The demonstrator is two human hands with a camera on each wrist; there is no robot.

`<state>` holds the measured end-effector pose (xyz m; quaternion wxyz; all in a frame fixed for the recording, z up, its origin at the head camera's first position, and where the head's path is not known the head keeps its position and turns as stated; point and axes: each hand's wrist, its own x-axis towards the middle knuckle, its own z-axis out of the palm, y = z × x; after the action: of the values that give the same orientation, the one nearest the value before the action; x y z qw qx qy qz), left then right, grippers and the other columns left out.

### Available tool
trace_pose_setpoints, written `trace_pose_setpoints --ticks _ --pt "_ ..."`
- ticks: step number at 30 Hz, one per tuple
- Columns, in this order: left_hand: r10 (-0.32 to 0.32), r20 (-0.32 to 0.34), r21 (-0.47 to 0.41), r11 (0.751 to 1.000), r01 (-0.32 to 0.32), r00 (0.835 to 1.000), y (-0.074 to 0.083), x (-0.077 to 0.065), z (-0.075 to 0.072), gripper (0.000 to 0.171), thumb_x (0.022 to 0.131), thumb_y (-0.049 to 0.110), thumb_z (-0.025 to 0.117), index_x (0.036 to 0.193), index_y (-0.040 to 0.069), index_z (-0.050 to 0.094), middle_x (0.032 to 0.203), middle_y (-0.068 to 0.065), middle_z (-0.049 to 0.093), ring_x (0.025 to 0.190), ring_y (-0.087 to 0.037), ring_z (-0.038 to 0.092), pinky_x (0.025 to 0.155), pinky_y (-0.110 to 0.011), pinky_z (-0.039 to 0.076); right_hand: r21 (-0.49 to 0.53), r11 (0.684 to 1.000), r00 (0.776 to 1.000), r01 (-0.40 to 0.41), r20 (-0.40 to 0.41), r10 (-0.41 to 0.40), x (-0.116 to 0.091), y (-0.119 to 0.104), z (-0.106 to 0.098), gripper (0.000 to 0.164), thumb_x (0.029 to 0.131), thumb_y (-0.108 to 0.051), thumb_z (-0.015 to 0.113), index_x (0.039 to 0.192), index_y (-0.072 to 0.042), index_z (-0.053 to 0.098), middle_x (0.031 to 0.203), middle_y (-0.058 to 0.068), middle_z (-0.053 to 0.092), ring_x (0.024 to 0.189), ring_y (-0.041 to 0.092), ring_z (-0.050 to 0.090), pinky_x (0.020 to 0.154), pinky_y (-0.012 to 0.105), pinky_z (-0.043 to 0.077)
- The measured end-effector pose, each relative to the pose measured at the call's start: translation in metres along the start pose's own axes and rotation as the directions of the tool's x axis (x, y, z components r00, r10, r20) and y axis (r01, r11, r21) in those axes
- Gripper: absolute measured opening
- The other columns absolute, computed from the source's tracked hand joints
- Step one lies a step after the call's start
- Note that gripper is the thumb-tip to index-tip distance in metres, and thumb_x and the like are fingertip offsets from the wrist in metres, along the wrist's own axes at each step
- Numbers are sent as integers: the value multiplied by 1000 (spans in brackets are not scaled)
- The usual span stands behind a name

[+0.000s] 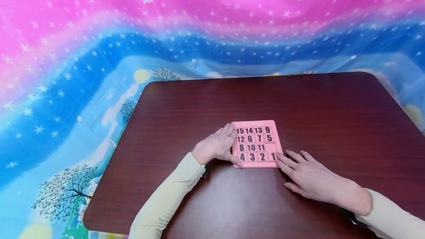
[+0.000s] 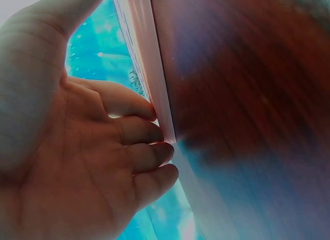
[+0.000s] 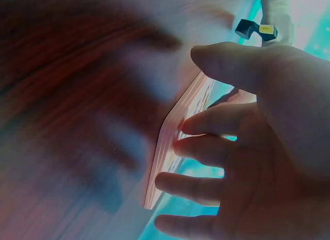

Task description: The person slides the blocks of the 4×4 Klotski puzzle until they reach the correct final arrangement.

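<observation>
A pink sliding number puzzle [image 1: 254, 164] lies flat on the dark wooden table, its black numbers facing up. In its third row, the rightmost space holds no tile; the 5 tile [image 1: 269, 138] is just above that space. My left hand [image 1: 217, 145] rests along the left side, fingertips against the upper left edge and thumb at the lower left corner. At the lower right corner, my right hand [image 1: 308, 174] has its fingers extended, foremost fingertips at the 1 tile [image 1: 273, 156] and the frame edge. Both wrist views show the puzzle's side edge [image 2: 160, 80] by the fingertips.
The brown table [image 1: 199, 102] has rounded corners and spreads around the puzzle. Behind and to the left hangs a pink and blue cloth [image 1: 99, 54] printed with snowflakes and trees. A black band with a yellow label [image 3: 258, 29] is on the other wrist.
</observation>
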<state>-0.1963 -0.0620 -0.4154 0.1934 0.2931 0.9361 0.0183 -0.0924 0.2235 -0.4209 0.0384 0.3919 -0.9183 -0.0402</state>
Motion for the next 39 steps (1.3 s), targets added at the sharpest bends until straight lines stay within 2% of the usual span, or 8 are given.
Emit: trace_pose_setpoints --ticks 6,21,25,33,39 --pt "-2 0 10 1000 2 1000 0 -1 0 127 68 71 75 156 0 15 165 -18 5 154 -28 8 127 -36 16 -6 1000 1000 -15 11 15 6 3 -1 65 83 -38 74 137 -7 57 142 10 57 126 39 55 97 61 46" --pt "-9 6 19 1000 9 1000 2 -2 -1 127 68 73 73 156 1 17 165 -18 5 154 -28 9 127 -35 15 75 993 993 -86 91 79 24 14 -4 66 85 -39 72 140 -8 54 146 12 52 131 42 49 100 63 44" --pt "0 -3 26 1000 0 1000 2 -1 1 127 69 72 73 156 0 16 165 -18 5 154 -29 10 127 -35 15 85 995 993 -61 103 52 26 7 -8 65 86 -39 71 141 -9 54 147 12 51 132 42 48 100 65 43" --pt "1 -11 24 1000 0 1000 1 -2 2 126 68 72 74 156 1 18 165 -19 6 154 -29 10 127 -36 16 62 997 994 41 95 -47 27 -9 -13 61 87 -39 70 140 -14 55 148 13 50 134 42 48 99 66 43" --pt "-3 -5 39 999 3 1000 2 -3 1 123 70 72 72 156 2 19 165 -18 6 154 -28 10 127 -35 15 50 997 995 66 74 -70 28 -14 -9 63 86 -40 71 140 -15 54 147 13 51 133 43 47 100 65 42"
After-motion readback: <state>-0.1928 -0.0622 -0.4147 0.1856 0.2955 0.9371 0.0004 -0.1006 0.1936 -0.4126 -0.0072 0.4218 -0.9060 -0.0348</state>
